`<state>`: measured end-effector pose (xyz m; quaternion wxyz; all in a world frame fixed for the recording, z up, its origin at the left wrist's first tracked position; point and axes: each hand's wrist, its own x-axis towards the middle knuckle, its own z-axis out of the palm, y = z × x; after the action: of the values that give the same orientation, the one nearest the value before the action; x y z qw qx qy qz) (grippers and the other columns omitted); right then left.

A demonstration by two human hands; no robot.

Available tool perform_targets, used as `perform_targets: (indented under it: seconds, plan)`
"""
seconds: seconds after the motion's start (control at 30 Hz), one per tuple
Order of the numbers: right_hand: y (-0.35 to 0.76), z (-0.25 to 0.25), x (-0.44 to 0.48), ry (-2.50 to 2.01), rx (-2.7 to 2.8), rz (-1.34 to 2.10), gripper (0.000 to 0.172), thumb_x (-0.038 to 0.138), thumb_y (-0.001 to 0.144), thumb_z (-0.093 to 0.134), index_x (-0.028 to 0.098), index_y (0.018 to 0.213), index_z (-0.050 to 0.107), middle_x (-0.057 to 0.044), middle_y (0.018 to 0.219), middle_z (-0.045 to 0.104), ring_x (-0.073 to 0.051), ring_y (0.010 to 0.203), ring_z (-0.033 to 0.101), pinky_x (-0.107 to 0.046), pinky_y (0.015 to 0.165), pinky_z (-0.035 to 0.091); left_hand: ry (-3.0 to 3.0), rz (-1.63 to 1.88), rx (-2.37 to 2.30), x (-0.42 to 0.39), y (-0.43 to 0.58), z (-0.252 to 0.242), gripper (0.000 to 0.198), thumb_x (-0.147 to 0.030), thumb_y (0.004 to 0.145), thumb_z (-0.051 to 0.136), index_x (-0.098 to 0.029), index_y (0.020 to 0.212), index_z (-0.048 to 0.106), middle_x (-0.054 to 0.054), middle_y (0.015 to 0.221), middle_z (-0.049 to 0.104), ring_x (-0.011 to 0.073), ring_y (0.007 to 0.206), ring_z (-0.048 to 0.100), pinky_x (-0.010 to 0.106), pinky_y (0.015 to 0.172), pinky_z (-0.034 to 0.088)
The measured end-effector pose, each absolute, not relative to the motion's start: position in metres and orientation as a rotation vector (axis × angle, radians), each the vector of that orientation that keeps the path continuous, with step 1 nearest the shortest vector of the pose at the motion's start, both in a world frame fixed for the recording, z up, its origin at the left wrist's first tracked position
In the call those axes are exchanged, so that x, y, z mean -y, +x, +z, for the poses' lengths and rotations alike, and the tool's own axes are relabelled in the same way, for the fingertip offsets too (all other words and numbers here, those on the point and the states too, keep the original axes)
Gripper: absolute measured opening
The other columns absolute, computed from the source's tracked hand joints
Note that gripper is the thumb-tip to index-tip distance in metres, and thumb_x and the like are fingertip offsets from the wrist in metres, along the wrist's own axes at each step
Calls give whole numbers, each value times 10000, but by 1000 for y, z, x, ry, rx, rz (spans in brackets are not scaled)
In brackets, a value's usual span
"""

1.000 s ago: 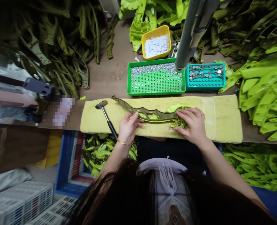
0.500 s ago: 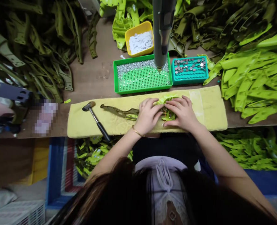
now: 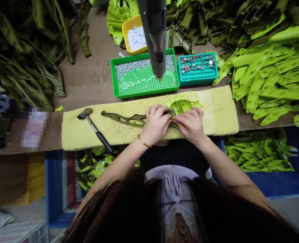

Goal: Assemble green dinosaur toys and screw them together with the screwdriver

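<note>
On the yellow foam pad (image 3: 215,114) lies a long olive plastic blade piece (image 3: 121,118) joined to a bright green round part (image 3: 183,105). My left hand (image 3: 155,124) rests on the blade where it meets the green part, fingers curled down on it. My right hand (image 3: 191,123) sits close beside the left, fingertips pinched at the same joint, near a small metal plate (image 3: 172,111). What the fingertips pinch is too small to make out.
A hammer (image 3: 95,128) lies on the pad's left end. Behind are a green tray of screws (image 3: 144,88), a teal tray of round metal pieces (image 3: 198,67) and a yellow bin (image 3: 135,38). A hanging power screwdriver (image 3: 155,37) dangles over the green tray. Green plastic parts pile all round.
My left hand slid right along the blade to meet my right hand at the green part. The view shifted, so the hanging screwdriver now appears further left.
</note>
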<state>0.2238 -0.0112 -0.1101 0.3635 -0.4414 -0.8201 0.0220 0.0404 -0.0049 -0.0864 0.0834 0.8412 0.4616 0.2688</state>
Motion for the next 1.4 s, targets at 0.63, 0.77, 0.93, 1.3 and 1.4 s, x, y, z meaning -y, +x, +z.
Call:
perform_targets:
  seconds: [0.63, 0.77, 0.93, 1.3, 1.4]
  plan:
    - [231, -87, 10, -1198, 2446, -188, 108, 246, 903, 568, 211, 902, 670, -20, 877, 682, -175, 874, 492, -355, 889, 316, 2443, 908, -1307, 16, 37, -111, 179, -286, 917, 574, -237, 1047, 688, 76, 1224, 667, 220, 1150, 571, 500, 1078, 359]
    - [231, -83, 11, -1232, 2485, -175, 136, 254, 907, 559, 209, 892, 687, -39, 907, 677, -181, 869, 500, -350, 829, 338, 2553, 771, -1308, 17, 37, -111, 193, -308, 923, 559, -261, 1054, 692, 66, 1269, 653, 245, 1170, 566, 555, 1088, 329]
    - [240, -73, 13, -1323, 2411, 357, 196, 310, 928, 531, 186, 955, 680, -41, 773, 653, -144, 703, 542, -293, 628, 382, 2699, 638, -1281, 25, 40, -106, 238, -273, 939, 522, -203, 1122, 657, 108, 1298, 632, 307, 1234, 534, 639, 1091, 299]
    - [247, -76, 19, -1422, 1463, 1259, 159, 321, 858, 634, 212, 973, 634, -10, 809, 712, -135, 700, 691, -266, 640, 558, 2460, 882, -1530, 16, 67, -103, 218, -299, 900, 562, -194, 730, 648, 77, 1093, 666, 254, 1107, 566, 542, 1068, 373]
    - [248, -89, 27, -1412, 1848, 737, 101, 264, 893, 584, 205, 945, 646, -40, 833, 704, -151, 775, 680, -282, 698, 544, 2325, 933, -1572, 16, 70, -103, 244, -310, 895, 576, -199, 685, 634, 73, 1047, 648, 237, 1056, 560, 506, 1051, 388]
